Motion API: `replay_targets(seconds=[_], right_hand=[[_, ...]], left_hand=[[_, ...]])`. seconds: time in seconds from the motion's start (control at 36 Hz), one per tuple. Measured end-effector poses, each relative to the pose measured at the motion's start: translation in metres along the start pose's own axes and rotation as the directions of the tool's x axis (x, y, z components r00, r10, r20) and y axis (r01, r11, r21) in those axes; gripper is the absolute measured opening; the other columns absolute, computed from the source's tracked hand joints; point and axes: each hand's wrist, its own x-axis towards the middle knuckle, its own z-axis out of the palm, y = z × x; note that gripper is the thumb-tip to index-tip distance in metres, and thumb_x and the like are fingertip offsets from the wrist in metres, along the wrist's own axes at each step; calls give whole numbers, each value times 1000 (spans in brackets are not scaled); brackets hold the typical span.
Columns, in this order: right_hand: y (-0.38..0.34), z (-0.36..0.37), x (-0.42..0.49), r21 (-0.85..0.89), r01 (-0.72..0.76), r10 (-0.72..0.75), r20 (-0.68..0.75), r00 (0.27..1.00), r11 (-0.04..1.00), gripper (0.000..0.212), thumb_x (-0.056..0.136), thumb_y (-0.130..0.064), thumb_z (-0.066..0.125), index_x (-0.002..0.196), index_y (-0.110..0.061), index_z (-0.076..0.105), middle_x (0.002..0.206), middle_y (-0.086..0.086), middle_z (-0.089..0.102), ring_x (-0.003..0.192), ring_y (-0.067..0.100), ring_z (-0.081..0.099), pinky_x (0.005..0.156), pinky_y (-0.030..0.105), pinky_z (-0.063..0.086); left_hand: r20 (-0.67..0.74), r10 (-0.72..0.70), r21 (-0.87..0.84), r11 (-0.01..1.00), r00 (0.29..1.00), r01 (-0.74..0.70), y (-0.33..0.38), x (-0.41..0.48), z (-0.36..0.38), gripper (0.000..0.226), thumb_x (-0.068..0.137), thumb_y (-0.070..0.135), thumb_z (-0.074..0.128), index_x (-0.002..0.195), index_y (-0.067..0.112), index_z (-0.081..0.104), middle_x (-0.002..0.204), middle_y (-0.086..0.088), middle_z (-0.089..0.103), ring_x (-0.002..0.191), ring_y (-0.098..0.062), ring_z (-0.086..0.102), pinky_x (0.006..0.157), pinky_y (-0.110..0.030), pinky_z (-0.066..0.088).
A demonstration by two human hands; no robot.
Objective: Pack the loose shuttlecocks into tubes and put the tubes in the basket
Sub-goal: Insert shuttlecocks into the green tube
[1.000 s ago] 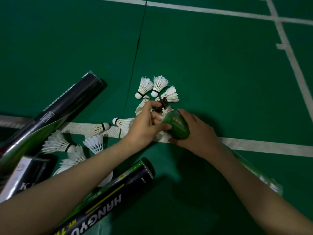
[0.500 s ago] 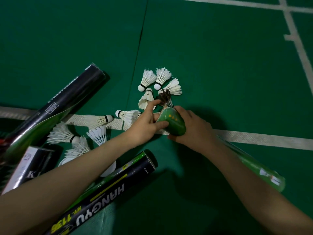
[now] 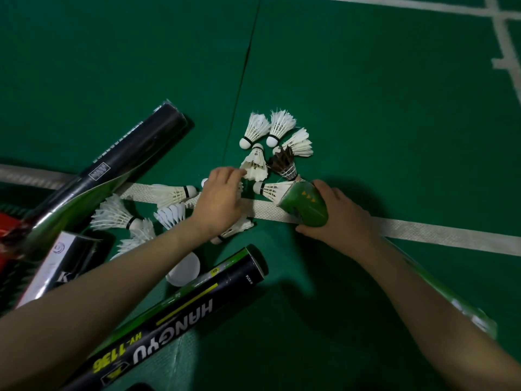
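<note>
Progress is early, judged from the floor. The right hand (image 3: 339, 214) grips the mouth end of a glossy green cardboard tube (image 3: 306, 206) lying on the white court line (image 3: 437, 235). The left hand (image 3: 221, 200), fingers loosely curled and holding nothing, reaches toward a white feather shuttlecock (image 3: 255, 165). About a dozen shuttlecocks lie loose. A black printed tube (image 3: 180, 314) lies nearby. No basket can be identified with certainty.

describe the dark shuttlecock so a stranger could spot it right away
Find the white court line crossing the green floor, then the cluster of shuttlecocks just beyond it. The dark shuttlecock sits beside the green tube; only it has brown-black feathers, the others being white.
</note>
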Motion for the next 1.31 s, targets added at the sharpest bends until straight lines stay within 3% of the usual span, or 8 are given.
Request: replay_targets(seconds=[0.17,0.36,0.44,0.64,0.75,0.86,1.11,1.31], right_hand=[[5,-3,-6,39,-26,27,-45,999,999,97,71,-57,72,146,-32,17,141,0,41,118,25,50,87,34,45],[10,-5,-16,95,-85,91,-55,994,992,99,70,-51,76,148,-26,20,141,5,42,119,27,50,90,34,43],[12,-3,-19,83,-103,107,-44,993,991,101,70,-53,75,148,-27,18,142,4,42,120,26,50,90,34,44],[12,2,-23,90,-85,86,0,996,992,100,70,-54,75,148,-28,18,138,5,43,117,27,52,91,34,46],[8,4,-23,97,-65,64,8,998,993,98,69,-54,75,146,-29,20,133,4,46,111,27,54,89,35,48],[0,2,-22,92,-22,23,-11,1000,996,97,70,-54,75,146,-28,20,134,4,46,111,27,54,88,34,47],[-13,-7,-26,90,43,-38,-59,998,995,97,71,-54,74,147,-29,19,139,1,43,116,24,51,90,32,44],[-17,-9,-23,101,69,-60,-92,994,992,97,69,-54,74,146,-30,21,137,0,45,115,24,53,90,34,47]], left_hand=[[65,263,151,951,963,-270,8,12,6,55,79,13,64,132,10,49,135,-12,48,128,-28,39,110,-39,27],[305,357,285,851,883,-442,37,38,23,81,88,9,59,151,18,9,151,-12,29,134,-27,34,107,-36,34],[333,364,325,822,870,-468,38,43,24,75,87,6,57,150,20,18,138,-12,38,122,-27,42,95,-36,45],[-51,43,-279,959,998,-56,39,39,0,30,83,24,68,107,11,53,116,-5,47,98,-18,50,83,-27,47],[53,-285,-762,608,957,223,46,22,-17,34,80,14,70,104,15,47,99,-3,51,80,-20,55,68,-31,48],[299,-281,-936,99,912,338,48,3,-18,52,82,-4,61,125,18,40,106,-18,54,77,-22,60,72,-27,55],[338,-103,-866,355,936,351,59,-10,-19,70,75,52,55,139,26,41,144,-2,41,131,-19,38,112,-38,26],[349,-60,-838,426,935,340,69,-12,-21,54,99,50,19,149,29,19,155,11,19,139,-2,18,104,-20,13]])
